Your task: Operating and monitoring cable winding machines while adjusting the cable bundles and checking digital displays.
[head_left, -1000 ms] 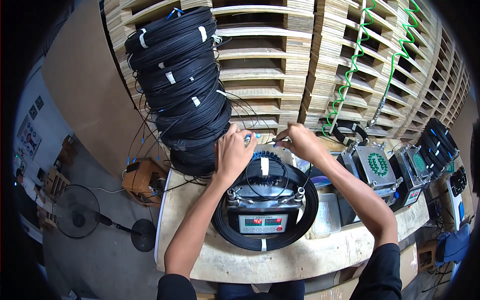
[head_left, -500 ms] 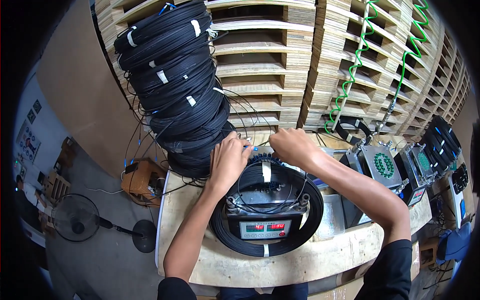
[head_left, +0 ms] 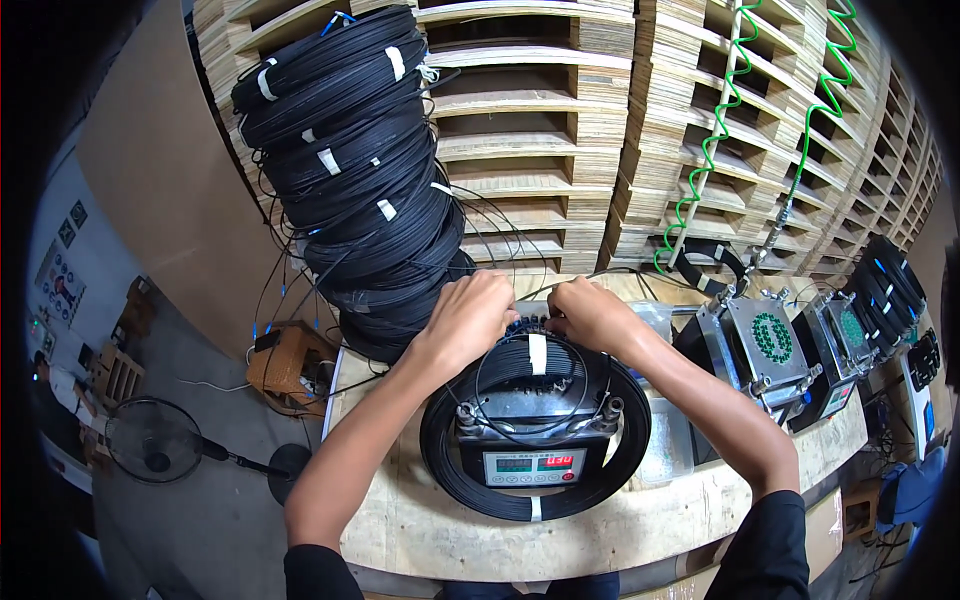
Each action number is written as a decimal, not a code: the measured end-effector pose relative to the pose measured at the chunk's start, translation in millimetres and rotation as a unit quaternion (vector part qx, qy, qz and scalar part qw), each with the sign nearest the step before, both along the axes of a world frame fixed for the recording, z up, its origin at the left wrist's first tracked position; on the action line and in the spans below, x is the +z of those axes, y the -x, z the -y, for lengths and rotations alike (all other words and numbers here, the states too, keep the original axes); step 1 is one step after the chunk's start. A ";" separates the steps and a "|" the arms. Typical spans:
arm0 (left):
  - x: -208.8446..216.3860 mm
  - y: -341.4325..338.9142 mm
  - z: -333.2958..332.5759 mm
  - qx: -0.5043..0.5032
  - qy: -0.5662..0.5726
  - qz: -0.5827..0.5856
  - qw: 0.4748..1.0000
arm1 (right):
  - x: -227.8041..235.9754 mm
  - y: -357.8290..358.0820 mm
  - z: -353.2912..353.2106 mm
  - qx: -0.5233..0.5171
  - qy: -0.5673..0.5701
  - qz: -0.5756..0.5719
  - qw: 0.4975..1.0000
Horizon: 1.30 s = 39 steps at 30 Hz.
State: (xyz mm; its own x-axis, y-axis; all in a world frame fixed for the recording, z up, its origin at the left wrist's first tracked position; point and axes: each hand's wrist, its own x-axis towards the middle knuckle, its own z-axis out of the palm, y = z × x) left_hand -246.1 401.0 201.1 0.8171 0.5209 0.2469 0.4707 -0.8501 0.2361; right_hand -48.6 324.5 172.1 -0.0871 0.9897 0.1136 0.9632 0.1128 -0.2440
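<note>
A machine with a metal top and a red-lit display panel (head_left: pixel 533 465) stands on the table, ringed by a coil of black cable (head_left: pixel 437 455) with white ties. Dark and blue connectors (head_left: pixel 535 325) line its far side. My left hand (head_left: pixel 474 312) is closed there, fingertips pinched on a small blue-ended cable connector (head_left: pixel 515 323), mostly hidden by the fingers. Right beside it, my right hand (head_left: pixel 588 312) is closed over the right end of the row. Whatever lies between its fingers is hidden. A loose black cable loops across the metal top.
A tall stack of black cable coils (head_left: pixel 350 190) rises at the back left before wooden pallets (head_left: pixel 505 145). Two similar machines, one with a green-dotted plate (head_left: pixel 771 338), stand to the right. Green spiral hoses (head_left: pixel 714 140) hang behind. A fan (head_left: pixel 155 450) stands on the floor at left.
My left hand has moved right and down, taking the blue-ended connector down to the row. My right hand has come slightly lower and nearer to it. Fewer display digits are lit red.
</note>
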 end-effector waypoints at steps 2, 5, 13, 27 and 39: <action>3.1 -7.4 -0.1 -0.014 -0.014 -0.011 1.000 | -6.9 -4.8 -1.4 -0.002 -0.003 -0.011 1.000; 10.6 -16.2 0.5 -0.024 -0.038 -0.053 0.998 | -8.7 -9.0 -3.8 0.021 -0.011 -0.040 0.999; 18.9 -32.2 0.5 -0.018 -0.067 -0.132 0.989 | 5.0 -3.3 -4.8 0.009 0.053 -0.064 0.997; 21.4 -40.6 -25.7 -0.022 0.111 -0.231 0.966 | 28.6 -27.7 -9.2 0.021 0.135 -0.164 0.977; -21.1 -59.7 -57.1 -0.069 0.284 -0.151 0.944 | 18.5 -49.7 -72.9 -0.184 0.320 -0.128 0.920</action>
